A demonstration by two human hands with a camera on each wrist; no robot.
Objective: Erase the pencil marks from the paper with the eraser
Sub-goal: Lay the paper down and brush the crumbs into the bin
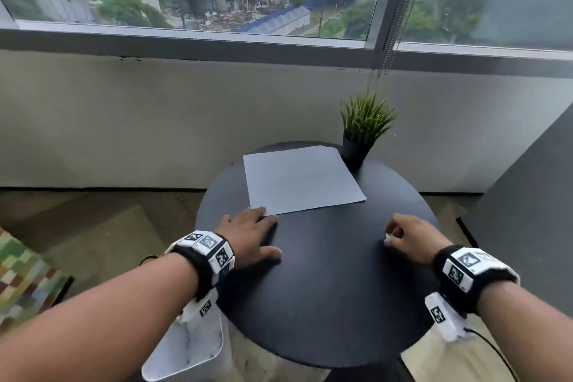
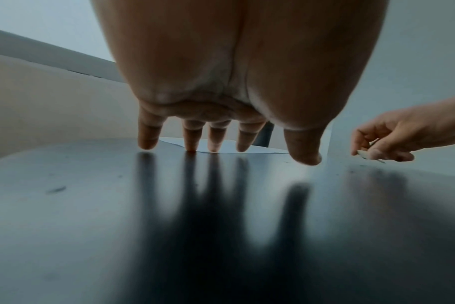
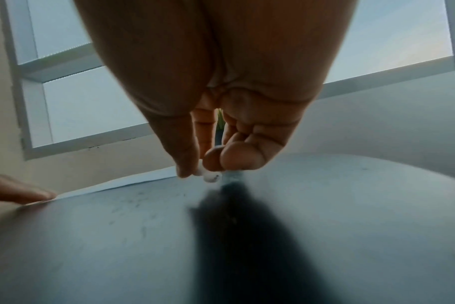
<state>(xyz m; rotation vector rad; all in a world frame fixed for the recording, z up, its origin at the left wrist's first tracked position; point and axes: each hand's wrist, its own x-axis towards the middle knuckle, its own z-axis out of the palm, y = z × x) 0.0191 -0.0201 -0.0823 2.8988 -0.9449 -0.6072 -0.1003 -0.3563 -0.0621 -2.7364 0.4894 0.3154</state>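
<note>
Your right hand (image 1: pixel 406 234) pinches the eraser (image 3: pixel 211 176); your left hand (image 1: pixel 251 236) lies flat, fingertips on the paper (image 1: pixel 300 180) at its 7 o'clock corner. Light pressure there could let it slide or crease on the worktop (image 1: pixel 325 288).

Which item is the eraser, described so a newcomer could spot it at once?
Start at the round black table under the window; the white paper lies at its far side beside a potted plant. The eraser is the small white lump pinched in the right hand fingertips, low over the bare tabletop. The left hand, flat at the paper's near corner, holds nothing.
</note>
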